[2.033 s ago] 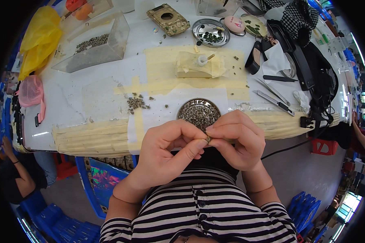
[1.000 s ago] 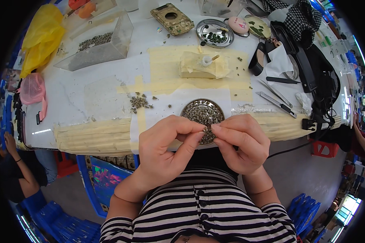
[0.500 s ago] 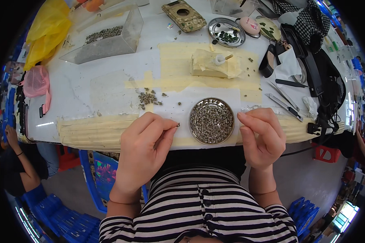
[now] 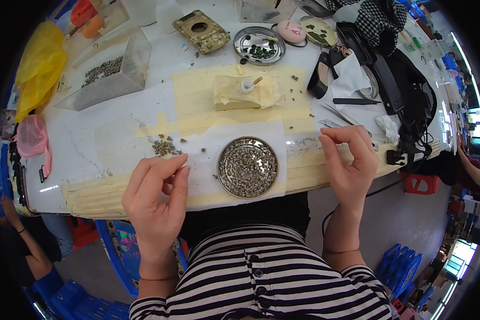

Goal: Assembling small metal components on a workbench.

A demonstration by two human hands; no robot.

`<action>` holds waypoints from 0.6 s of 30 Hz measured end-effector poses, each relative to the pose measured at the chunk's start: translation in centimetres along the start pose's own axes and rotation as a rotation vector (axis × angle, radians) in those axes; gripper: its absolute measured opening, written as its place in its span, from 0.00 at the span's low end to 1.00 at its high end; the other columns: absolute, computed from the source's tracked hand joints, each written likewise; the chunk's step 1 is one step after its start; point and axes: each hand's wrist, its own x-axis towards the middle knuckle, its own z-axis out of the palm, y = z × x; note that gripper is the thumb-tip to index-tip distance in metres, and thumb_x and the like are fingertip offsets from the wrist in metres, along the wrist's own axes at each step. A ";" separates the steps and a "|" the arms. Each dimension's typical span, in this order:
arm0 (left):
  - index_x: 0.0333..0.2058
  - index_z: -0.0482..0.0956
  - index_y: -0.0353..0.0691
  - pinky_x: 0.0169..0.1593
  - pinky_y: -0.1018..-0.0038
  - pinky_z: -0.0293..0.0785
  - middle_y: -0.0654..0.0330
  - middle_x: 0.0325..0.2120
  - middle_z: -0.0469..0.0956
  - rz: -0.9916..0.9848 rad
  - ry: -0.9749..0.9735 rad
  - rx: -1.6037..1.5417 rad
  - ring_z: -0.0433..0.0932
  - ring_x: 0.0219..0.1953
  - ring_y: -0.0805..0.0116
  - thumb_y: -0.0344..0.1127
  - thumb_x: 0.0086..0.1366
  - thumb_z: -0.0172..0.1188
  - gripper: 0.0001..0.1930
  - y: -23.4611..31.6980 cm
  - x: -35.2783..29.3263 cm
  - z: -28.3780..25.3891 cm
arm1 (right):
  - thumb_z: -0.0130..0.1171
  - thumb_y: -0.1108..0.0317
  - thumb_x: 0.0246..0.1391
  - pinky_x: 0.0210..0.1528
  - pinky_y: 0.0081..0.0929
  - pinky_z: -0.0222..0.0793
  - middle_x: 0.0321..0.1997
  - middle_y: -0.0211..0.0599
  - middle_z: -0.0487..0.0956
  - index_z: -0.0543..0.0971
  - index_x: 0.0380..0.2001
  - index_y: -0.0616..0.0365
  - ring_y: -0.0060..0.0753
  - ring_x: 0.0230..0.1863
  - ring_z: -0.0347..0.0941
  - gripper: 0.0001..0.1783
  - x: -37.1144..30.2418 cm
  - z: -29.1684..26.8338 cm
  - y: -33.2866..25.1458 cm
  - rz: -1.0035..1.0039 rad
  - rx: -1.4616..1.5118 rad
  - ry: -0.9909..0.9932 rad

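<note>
A round metal dish (image 4: 248, 189) full of small silvery metal pieces (image 4: 247, 165) stands on white paper between my two hands. My left hand (image 4: 157, 194) hovers left of it, thumb and forefinger a little apart, nothing visible between them. One tiny piece lies by the dish's left rim. Beyond the left fingertips is a loose pile of similar pieces (image 4: 165, 145). To the right, my right hand (image 4: 352, 162) is raised with thumb and forefinger tips together; whatever they pinch, if anything, cannot be made out. Tweezers (image 4: 342, 114) lie just beyond it; the hand covers part of another tool.
A taped block (image 4: 245, 101) with a small white cup stands beyond the dish. A clear bin (image 4: 136, 69) of pieces is far left, near a pink mesh bag (image 4: 32, 137). Far off lie a camouflage case (image 4: 201, 32) and a steel plate (image 4: 240, 53). Black straps (image 4: 410, 90) clutter the right.
The view has shifted, moving the table leftward in it. Both hands have moved away from the dish. The small piece is gone from my left fingertips, which have parted; my right fingertips have come together.
</note>
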 end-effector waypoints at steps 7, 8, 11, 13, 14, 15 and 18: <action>0.34 0.82 0.31 0.26 0.82 0.65 0.60 0.26 0.76 0.064 0.085 -0.099 0.69 0.22 0.77 0.19 0.57 0.65 0.06 0.0 0.5 1.0 | 0.68 0.78 0.42 0.33 0.29 0.64 0.26 0.32 0.76 0.80 0.26 0.60 0.35 0.29 0.68 0.06 0.8 0.4 0.0 0.002 -0.079 -0.085; 0.34 0.82 0.31 0.26 0.82 0.65 0.60 0.26 0.76 0.065 0.090 -0.116 0.69 0.22 0.77 0.19 0.57 0.65 0.06 -0.1 0.6 1.2 | 0.68 0.78 0.42 0.32 0.29 0.64 0.26 0.32 0.76 0.80 0.26 0.59 0.35 0.30 0.68 0.07 0.9 0.5 -0.1 -0.007 -0.085 -0.096; 0.34 0.82 0.31 0.26 0.83 0.65 0.60 0.25 0.76 0.077 0.090 -0.154 0.69 0.22 0.77 0.19 0.56 0.66 0.06 -0.1 0.8 1.7 | 0.68 0.76 0.43 0.34 0.32 0.64 0.26 0.32 0.74 0.79 0.27 0.57 0.37 0.31 0.68 0.07 0.9 1.5 -0.5 -0.048 -0.094 -0.130; 0.34 0.82 0.31 0.26 0.82 0.65 0.59 0.25 0.76 0.086 0.066 -0.171 0.69 0.22 0.77 0.19 0.56 0.66 0.06 0.1 1.0 2.1 | 0.67 0.75 0.44 0.36 0.33 0.64 0.27 0.32 0.74 0.79 0.28 0.57 0.38 0.32 0.68 0.07 1.0 2.4 -0.7 -0.069 -0.099 -0.156; 0.34 0.82 0.31 0.26 0.82 0.65 0.59 0.25 0.76 0.092 0.044 -0.178 0.70 0.22 0.77 0.19 0.56 0.66 0.07 0.3 1.0 2.2 | 0.66 0.74 0.45 0.37 0.34 0.64 0.27 0.32 0.73 0.78 0.29 0.56 0.40 0.32 0.67 0.07 1.0 2.7 -0.6 -0.078 -0.132 -0.161; 0.34 0.83 0.32 0.26 0.82 0.66 0.59 0.26 0.76 0.096 0.023 -0.185 0.70 0.22 0.77 0.19 0.55 0.67 0.07 0.5 0.9 2.3 | 0.66 0.74 0.45 0.37 0.34 0.64 0.28 0.33 0.73 0.78 0.29 0.57 0.40 0.32 0.67 0.07 1.2 2.8 -0.6 -0.086 -0.148 -0.161; 0.35 0.83 0.32 0.27 0.81 0.66 0.58 0.26 0.78 0.076 -0.030 -0.280 0.71 0.22 0.75 0.19 0.55 0.67 0.08 1.1 0.9 2.6 | 0.66 0.75 0.44 0.36 0.33 0.64 0.28 0.33 0.73 0.78 0.29 0.57 0.40 0.32 0.67 0.08 1.5 2.9 -0.7 -0.110 -0.129 -0.144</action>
